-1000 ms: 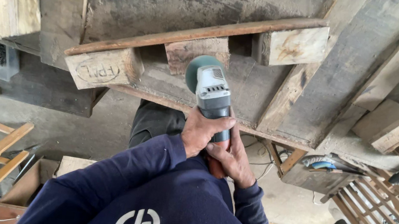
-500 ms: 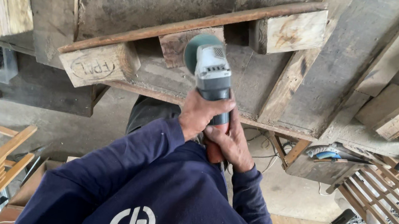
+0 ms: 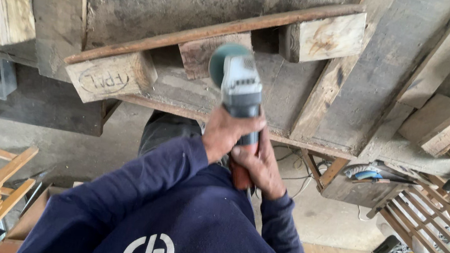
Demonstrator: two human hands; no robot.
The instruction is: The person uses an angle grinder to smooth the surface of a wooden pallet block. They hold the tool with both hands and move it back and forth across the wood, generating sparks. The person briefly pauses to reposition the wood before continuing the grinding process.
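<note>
Both hands are wrapping around the grey and red handheld angle grinder, the left hand clamping the grey body from above and the right hand closing around the red rear grip. The grinder's green-guarded head is meeting a square weathered wooden block on the worn grey wooden pallet, under a long brown slat.

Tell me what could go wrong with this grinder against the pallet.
The grinder has its head at a wooden block under a thin slat; it might catch an edge and kick back. The left hand and right hand grip it bare, so chips or a slip could hurt them.
</note>
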